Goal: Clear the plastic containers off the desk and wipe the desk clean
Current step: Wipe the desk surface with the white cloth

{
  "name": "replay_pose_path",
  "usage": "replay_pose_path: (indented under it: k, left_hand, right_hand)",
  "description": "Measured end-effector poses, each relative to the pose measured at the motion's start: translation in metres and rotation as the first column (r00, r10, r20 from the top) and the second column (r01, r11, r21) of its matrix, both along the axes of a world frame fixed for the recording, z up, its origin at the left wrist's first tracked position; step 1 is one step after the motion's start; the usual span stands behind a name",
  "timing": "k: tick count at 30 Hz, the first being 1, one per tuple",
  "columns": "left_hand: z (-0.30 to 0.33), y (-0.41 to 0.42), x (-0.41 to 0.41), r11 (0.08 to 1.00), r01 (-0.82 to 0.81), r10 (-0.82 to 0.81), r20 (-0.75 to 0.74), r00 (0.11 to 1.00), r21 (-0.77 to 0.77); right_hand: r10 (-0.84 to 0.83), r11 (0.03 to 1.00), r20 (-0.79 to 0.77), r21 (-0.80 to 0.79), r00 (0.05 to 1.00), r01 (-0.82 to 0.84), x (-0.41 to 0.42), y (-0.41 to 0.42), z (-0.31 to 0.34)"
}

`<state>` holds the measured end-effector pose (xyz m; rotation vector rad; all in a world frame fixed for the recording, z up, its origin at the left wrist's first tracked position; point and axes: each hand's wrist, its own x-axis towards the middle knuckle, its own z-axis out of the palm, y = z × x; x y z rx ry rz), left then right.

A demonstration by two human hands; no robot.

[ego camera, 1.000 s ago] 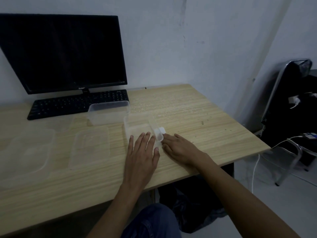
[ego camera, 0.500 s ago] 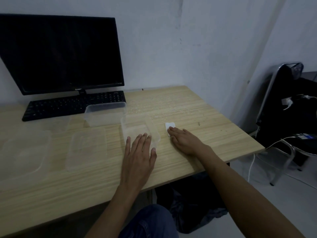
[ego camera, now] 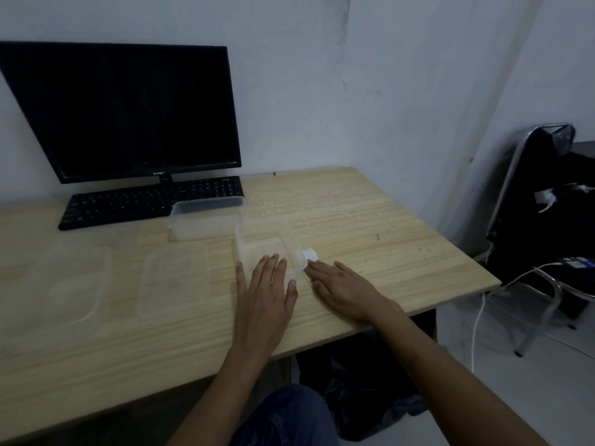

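Several clear plastic containers lie on the wooden desk [ego camera: 370, 220]. One open container [ego camera: 267, 243] sits at the middle, and my left hand [ego camera: 264, 294] lies flat with its fingertips against its near edge. A deeper tub [ego camera: 206, 217] stands behind it by the keyboard. A flat lid [ego camera: 175, 278] and a larger container [ego camera: 61, 284] lie to the left. My right hand [ego camera: 341, 288] presses flat on a small white wipe [ego camera: 309, 255] right beside the open container.
A black monitor [ego camera: 128, 111] and keyboard [ego camera: 151, 201] stand at the back of the desk against the wall. A chair [ego camera: 541, 201] with dark items and white cables stands right of the desk. My knee shows under the front edge.
My right hand slid the white wipe out to the right of the container and then back against it. My left hand stayed flat at the container's near edge.
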<state>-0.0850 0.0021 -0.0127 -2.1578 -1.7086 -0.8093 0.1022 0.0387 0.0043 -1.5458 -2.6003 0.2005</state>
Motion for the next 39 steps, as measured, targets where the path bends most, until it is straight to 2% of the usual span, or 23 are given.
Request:
replay_pose_path:
  k: [10,17,25,34,39]
  left_hand:
    - [0.0,-0.002,0.0,1.0,0.007,-0.007,0.016,1.0,-0.004]
    - [0.0,0.0,-0.001,0.999,0.018,-0.018,0.006,1.0,0.032]
    - [-0.004,0.003,-0.003,0.998,0.016,-0.016,-0.002,1.0,0.053]
    - [-0.004,0.005,-0.003,0.995,0.041,-0.044,0.028,0.999,0.092]
    - [-0.003,0.004,-0.004,0.994,0.049,-0.053,0.037,0.998,0.096]
  right_hand:
    - [-0.02,0.999,-0.033,-0.041,0.999,0.019,-0.015,0.027,0.002]
    - [-0.013,1.0,-0.067,0.007,0.998,0.014,-0.016,0.024,-0.004]
    - [-0.004,0.998,-0.032,0.056,0.999,0.006,-0.016,0.015,-0.007]
    - [-0.044,0.998,-0.124,0.042,0.991,0.05,-0.022,0.019,-0.005]
    - [-0.064,0.992,-0.283,0.085,0.957,0.092,-0.02,0.017,-0.009]
